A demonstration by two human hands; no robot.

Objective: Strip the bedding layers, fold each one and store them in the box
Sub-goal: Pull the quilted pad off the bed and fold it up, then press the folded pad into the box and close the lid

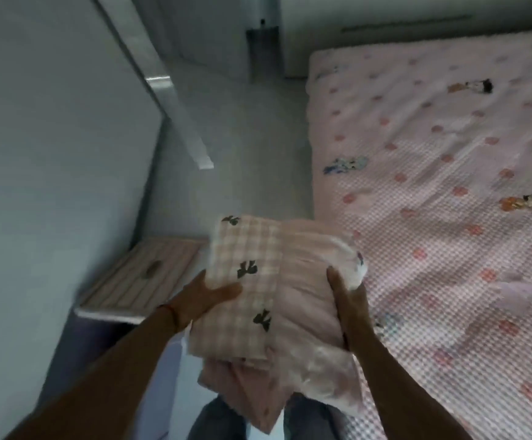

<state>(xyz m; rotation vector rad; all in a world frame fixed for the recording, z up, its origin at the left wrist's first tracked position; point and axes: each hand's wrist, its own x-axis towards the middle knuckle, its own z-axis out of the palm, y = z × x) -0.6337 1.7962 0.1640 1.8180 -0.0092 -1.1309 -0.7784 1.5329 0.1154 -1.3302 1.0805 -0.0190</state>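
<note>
I hold a folded stack of bedding (271, 290) in the air between the bed and the wall: a pink checked layer with dark bow prints lies on top, plain pink layers sit beneath. My left hand (207, 296) grips its left side, thumb on top. My right hand (347, 300) grips its right side, fingers wrapped round the edge. Loose corners hang down at the near end. The bed (448, 198) on the right is covered by a pink checked sheet with flower dots and cartoon figures. A box with a pink striped top (144, 277) stands low on the left by the wall.
A white wall (52, 154) runs along the left, with a pale slanted board (169, 90) leaning out from it. Light floor (258, 154) lies between wall and bed. A dark doorway gap (263, 49) shows at the far end. My legs (213, 420) are below the stack.
</note>
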